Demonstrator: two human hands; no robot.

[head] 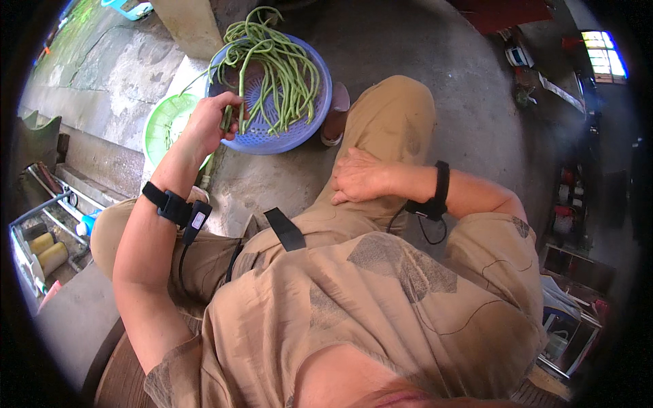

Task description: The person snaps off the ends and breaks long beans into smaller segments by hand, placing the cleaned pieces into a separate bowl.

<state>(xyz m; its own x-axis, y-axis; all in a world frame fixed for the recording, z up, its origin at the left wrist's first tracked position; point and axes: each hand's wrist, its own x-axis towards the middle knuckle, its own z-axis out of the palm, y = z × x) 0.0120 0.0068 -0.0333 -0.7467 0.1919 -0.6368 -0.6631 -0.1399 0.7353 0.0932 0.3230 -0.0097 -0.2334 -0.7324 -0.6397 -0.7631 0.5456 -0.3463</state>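
My left hand point(217, 120) is at the near left rim of a blue plastic colander basket point(260, 145). It grips a long green bean point(241, 97) and a few short bean pieces point(226, 118) against the palm. A tangled heap of yardlong beans point(285, 76) fills much of the basket, some trailing over its far left rim. Partly behind my left wrist, a light green plastic basin point(155, 130) contains short cut bean pieces point(171, 135). My right hand point(359, 176) rests on my thigh with its fingers curled loosely, and nothing shows in it.
A concrete pillar point(190, 28) rises beyond the basket. Left of me are a low ledge point(97, 137) and a rack with pipes point(46, 204). My shoe point(331, 136) is beside the basket. I sit on a wooden seat point(132, 375). Shelves with objects point(566, 316) stand at right.
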